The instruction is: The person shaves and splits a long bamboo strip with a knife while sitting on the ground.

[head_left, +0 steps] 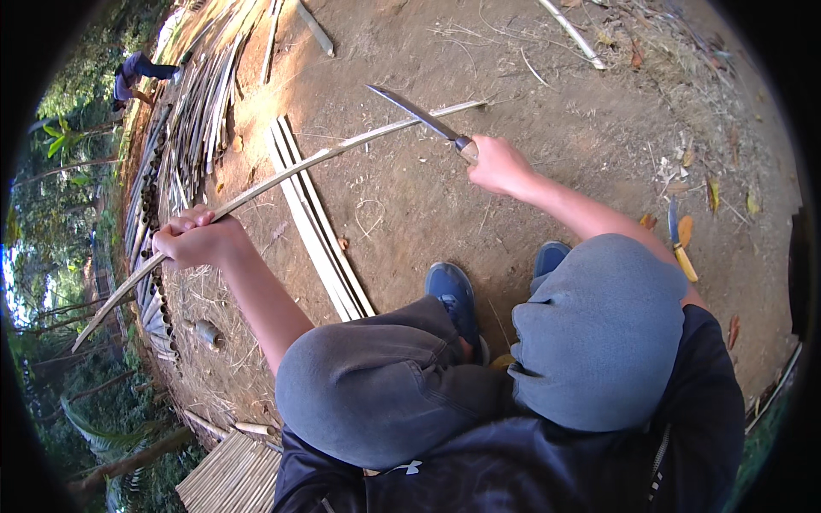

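Note:
My left hand (pixel 195 238) is closed around a long, thin bamboo strip (pixel 312 161), which slants from the lower left up to the upper right. In my right hand (pixel 500 164) is the wooden handle of a knife (pixel 419 113). Its long blade points up and left and crosses over the strip near the strip's far end; whether they touch I cannot tell. Below the strip, a few pale split bamboo lengths (pixel 321 231) lie side by side on the ground, between my left forearm and my shoes.
A second knife (pixel 680 244) with a yellow handle lies on the dirt at right. Many bamboo poles (pixel 184 137) are piled at the far left, where a person (pixel 137 75) bends over. Bamboo slats (pixel 229 474) lie at lower left, near a short dark cylinder (pixel 208 333).

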